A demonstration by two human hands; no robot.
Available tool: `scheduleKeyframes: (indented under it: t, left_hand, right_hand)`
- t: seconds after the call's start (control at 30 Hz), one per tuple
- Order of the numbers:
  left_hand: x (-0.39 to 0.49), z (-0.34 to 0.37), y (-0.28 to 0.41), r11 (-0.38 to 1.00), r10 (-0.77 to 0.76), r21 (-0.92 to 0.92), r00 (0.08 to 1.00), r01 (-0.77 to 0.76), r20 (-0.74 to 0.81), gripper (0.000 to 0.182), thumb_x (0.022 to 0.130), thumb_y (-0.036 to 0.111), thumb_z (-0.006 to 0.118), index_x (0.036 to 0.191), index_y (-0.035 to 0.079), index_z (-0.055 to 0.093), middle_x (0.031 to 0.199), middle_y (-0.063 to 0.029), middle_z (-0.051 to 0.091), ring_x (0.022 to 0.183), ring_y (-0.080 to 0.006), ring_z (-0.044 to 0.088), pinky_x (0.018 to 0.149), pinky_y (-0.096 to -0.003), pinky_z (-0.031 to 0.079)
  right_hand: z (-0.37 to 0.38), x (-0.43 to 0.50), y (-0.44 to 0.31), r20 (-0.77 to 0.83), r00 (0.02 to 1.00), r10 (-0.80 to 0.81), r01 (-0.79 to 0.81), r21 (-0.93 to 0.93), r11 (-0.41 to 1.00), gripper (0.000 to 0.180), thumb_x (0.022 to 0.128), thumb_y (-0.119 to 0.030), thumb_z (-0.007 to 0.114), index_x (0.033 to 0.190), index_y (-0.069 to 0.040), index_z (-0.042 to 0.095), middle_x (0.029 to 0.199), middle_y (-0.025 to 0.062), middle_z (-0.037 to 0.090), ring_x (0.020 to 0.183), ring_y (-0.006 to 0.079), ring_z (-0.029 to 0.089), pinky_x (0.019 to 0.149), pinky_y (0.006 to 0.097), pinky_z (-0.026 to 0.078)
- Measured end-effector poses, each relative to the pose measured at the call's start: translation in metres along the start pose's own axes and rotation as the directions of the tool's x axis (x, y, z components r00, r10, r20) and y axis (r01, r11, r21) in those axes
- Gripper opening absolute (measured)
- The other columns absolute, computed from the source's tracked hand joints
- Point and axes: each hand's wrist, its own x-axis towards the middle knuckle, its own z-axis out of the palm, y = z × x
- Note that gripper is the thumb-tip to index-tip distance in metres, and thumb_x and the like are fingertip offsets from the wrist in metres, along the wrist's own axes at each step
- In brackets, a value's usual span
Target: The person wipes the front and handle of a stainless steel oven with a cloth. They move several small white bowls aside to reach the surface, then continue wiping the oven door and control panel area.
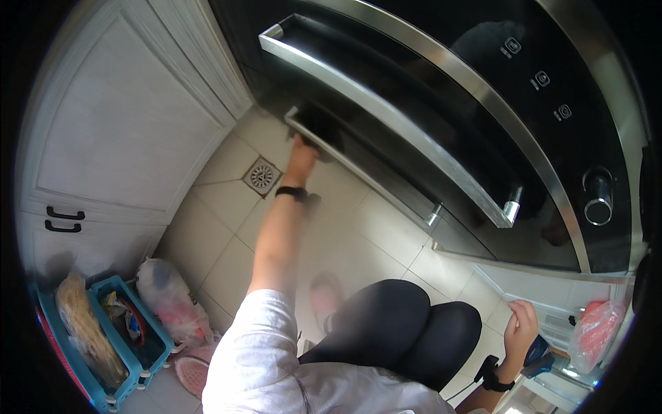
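Note:
My left hand (302,158) reaches down to the far end of the lower metal handle (362,173) on a black glass-fronted kitchen appliance (331,121). Dark, blurred material shows around its fingers; whether the hand grips this or the handle cannot be made out. Above it runs a longer, brushed-metal handle (393,111). My right hand (521,326) hangs off to the right, fingers loosely bent and apart from the thumb, with nothing seen in it. A black band circles each wrist.
White cabinet doors (114,114) stand at left. A floor drain (262,176) lies in the tiles near my left arm. Blue plastic baskets (132,331), a filled plastic bag (168,295) and a pink basket (191,372) sit lower left. A red-pink bag (595,331) is at far right.

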Motion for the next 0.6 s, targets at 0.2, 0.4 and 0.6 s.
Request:
scheduleKeyframes:
  t: [0.2,0.4,0.6]
  left_hand:
    - [-0.109,0.098,-0.052,0.963,-0.181,0.218,0.978,0.156,0.104,0.078,0.073,-0.007,0.049,0.147,-0.004,0.024,0.145,-0.0197,0.038,0.134,-0.0325,0.037,0.101,-0.0358,0.042]
    - [-0.204,0.166,-0.019,0.952,-0.304,0.173,0.856,0.253,0.419,0.084,0.058,-0.011,0.049,0.139,-0.001,0.033,0.126,-0.0154,0.046,0.117,-0.0276,0.045,0.091,-0.0323,0.042]
    - [-0.251,0.176,0.053,0.891,-0.363,0.453,0.555,-0.029,0.749,0.06,0.074,-0.003,0.052,0.133,0.002,0.049,0.112,-0.0107,0.059,0.105,-0.0221,0.055,0.085,-0.0337,0.047]
  right_hand:
    - [-0.003,0.0,-0.008,-0.017,1.0,-0.015,0.015,0.002,1.0,0.024,0.074,0.012,0.053,0.091,0.001,0.065,0.093,0.0171,0.065,0.087,0.035,0.064,0.078,0.0379,0.05]
    - [-0.017,-0.013,-0.014,-0.069,0.998,0.007,-0.005,0.021,1.0,0.025,0.073,0.013,0.053,0.09,0.0,0.066,0.091,0.0159,0.065,0.087,0.0347,0.064,0.077,0.0389,0.05]
    - [-0.033,-0.026,-0.029,-0.19,0.98,-0.052,0.064,0.056,0.996,0.024,0.074,0.014,0.052,0.088,0.002,0.067,0.091,0.0149,0.066,0.084,0.0317,0.065,0.074,0.0356,0.051]
